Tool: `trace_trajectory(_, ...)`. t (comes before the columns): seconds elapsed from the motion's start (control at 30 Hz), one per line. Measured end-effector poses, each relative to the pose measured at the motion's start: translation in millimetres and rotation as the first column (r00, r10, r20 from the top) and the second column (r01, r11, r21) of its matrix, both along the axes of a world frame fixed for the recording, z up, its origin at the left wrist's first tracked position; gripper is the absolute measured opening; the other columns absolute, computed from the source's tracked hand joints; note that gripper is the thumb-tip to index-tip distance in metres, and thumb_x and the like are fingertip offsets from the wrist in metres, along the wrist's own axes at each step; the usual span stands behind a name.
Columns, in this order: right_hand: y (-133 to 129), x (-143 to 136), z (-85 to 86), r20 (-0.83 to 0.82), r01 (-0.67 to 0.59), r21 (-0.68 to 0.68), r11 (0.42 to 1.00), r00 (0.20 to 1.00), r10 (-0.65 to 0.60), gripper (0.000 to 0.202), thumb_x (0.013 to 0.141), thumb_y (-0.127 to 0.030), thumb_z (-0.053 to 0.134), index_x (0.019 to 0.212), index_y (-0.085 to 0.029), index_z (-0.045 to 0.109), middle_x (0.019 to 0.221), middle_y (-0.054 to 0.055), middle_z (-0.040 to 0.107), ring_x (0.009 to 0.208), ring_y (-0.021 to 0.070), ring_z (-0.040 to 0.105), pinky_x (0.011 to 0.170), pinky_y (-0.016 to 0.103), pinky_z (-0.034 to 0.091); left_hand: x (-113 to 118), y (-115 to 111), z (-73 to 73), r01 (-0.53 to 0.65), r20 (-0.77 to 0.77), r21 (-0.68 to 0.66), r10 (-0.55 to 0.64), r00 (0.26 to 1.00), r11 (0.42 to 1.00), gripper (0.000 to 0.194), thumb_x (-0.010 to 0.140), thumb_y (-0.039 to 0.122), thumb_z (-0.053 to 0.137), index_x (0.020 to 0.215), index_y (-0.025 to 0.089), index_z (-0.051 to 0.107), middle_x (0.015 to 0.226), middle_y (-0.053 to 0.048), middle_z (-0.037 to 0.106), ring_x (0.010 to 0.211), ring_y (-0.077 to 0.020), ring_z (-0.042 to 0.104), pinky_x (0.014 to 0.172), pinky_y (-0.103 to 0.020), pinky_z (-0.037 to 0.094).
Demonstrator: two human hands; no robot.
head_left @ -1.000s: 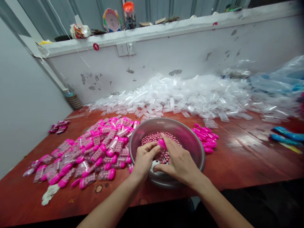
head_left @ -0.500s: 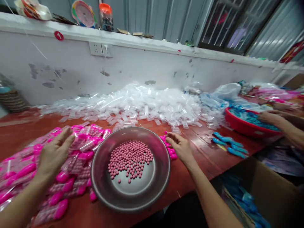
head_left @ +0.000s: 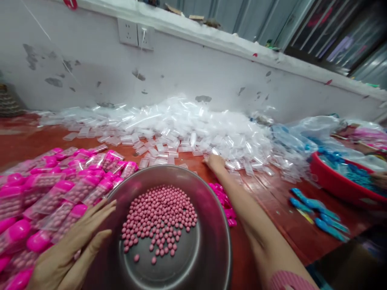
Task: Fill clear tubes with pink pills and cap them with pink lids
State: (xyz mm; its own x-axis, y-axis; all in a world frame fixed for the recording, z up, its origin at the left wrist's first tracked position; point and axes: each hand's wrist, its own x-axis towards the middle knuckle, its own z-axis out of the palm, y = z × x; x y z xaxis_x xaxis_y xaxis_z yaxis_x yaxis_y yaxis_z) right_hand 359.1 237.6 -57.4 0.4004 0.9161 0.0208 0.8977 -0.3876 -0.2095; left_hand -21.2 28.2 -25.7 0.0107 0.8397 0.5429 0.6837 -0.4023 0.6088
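A metal bowl (head_left: 211,257) stands in front of me with small round pink beads (head_left: 160,217) on its bottom. At its left rim is my left hand (head_left: 75,245), its fingers stretched out and holding nothing. Beneath and behind that hand lie many clear containers with bright pink caps (head_left: 54,193), filled with pink beads. Beyond the bowl, my right hand (head_left: 216,163) reaches to the near edge of a heap of clear plastic cases (head_left: 193,125). Its fingertips are hidden and blurred, so any grip cannot be seen. Loose pink caps (head_left: 223,201) lie between the bowl and my right forearm.
Blue-capped containers (head_left: 320,213) lie on the red table (head_left: 272,217) to the right. Farther right, a red basin (head_left: 341,185) holds blue pieces, with another person's hand (head_left: 379,179) at its edge. A white wall (head_left: 175,80) with sockets (head_left: 133,34) closes off the back.
My right hand has moved forward from beside the bowl to the clear cases. My left hand has come closer to the bowl's left rim. The view has tilted down and nearer.
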Motion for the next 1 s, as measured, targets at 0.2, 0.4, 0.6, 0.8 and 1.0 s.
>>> trace_trajectory(0.2,-13.7,-3.4,20.1,-0.007,-0.135,-0.019,0.991,0.991,0.135,0.037,0.077,-0.034,0.052,0.102,-0.008,0.061,0.102,0.018,0.062,0.097,0.0273,0.057,0.079,0.033,0.042,2.1,-2.5,-1.6,0.075,0.006,-0.125,-0.075,0.997,0.989,0.036,0.081,0.027,0.051,0.117,0.032,0.052,0.12,0.003,0.057,0.112,-0.0219,0.051,0.102,-0.043,0.036)
trace_trajectory(0.4,-128.0,-52.6,93.5,-0.287,-0.591,0.178,0.786,0.733,0.616,0.045,0.075,-0.038,0.053,0.114,-0.017,0.053,0.103,0.006,0.063,0.086,0.0188,0.06,0.073,0.028,0.046,5.4,-2.5,4.6,0.119,0.082,-0.088,-0.112,0.99,0.989,0.03,0.083,0.024,0.051,0.112,0.021,0.058,0.115,-0.002,0.061,0.115,-0.019,0.048,0.102,-0.039,0.035)
trace_trajectory(0.6,-213.7,-135.8,82.8,-0.041,-0.672,-0.536,0.512,0.626,0.779,0.023,0.061,-0.019,0.058,0.081,-0.011,0.067,0.081,0.015,0.067,0.075,0.0276,0.063,0.062,0.031,0.046,11.6,-10.2,3.3,0.173,0.167,-0.023,-0.167,0.972,0.985,0.027,0.084,0.023,0.049,0.108,0.016,0.06,0.109,-0.006,0.064,0.11,-0.0192,0.051,0.1,-0.04,0.036)
trace_trajectory(0.8,-217.9,-173.1,51.9,0.068,-0.579,-0.572,0.581,0.672,0.737,0.018,0.061,-0.021,0.06,0.071,-0.009,0.068,0.073,0.019,0.067,0.07,0.0302,0.064,0.056,0.031,0.045,14.5,-16.4,0.4,0.189,0.194,0.0,-0.186,0.963,0.982,0.026,0.085,0.021,0.048,0.108,0.019,0.06,0.106,-0.004,0.065,0.106,-0.0194,0.051,0.097,-0.04,0.037)
trace_trajectory(1.0,-201.6,-204.1,34.7,0.069,-0.645,-0.443,0.623,0.668,0.741,0.021,0.066,-0.03,0.059,0.074,-0.012,0.065,0.077,0.017,0.067,0.073,0.0279,0.063,0.06,0.03,0.043,11.8,-15.3,-2.0,0.193,0.256,0.022,-0.192,0.947,0.981,0.025,0.085,0.02,0.047,0.105,0.018,0.062,0.103,-0.006,0.066,0.103,-0.0194,0.052,0.094,-0.039,0.041)
